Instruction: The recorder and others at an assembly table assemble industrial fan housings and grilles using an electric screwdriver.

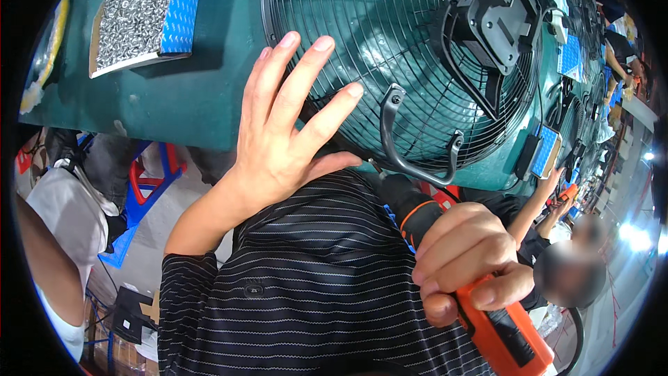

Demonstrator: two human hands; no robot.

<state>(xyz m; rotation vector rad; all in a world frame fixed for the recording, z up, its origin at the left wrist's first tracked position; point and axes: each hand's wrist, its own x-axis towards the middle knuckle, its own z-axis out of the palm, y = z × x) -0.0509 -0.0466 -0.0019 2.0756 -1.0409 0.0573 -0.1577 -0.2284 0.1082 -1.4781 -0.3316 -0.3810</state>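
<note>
Clasping an orange-and-black power driver [504, 334], my right grip [474, 257] holds its bit near the black wire fan guard [396, 42]; my left grip [278, 125], spread wide, hovers by the guard's edge. The guard lies on the green surface [216, 63], right of a box [182, 10] of screws [136, 17].

The left hand [275, 136] is splayed, the right hand [473, 254] curled.

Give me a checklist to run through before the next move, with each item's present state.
1. Right hand gripping the orange drill: ok.
2. Left hand open: ok, fingers spread.
3. Left thumb clear of the drill tip: cannot tell, they look close.
4. Drill tip on either end of the black handle: not ok, apart from both.
5. Box stocked with screws: ok.
</note>
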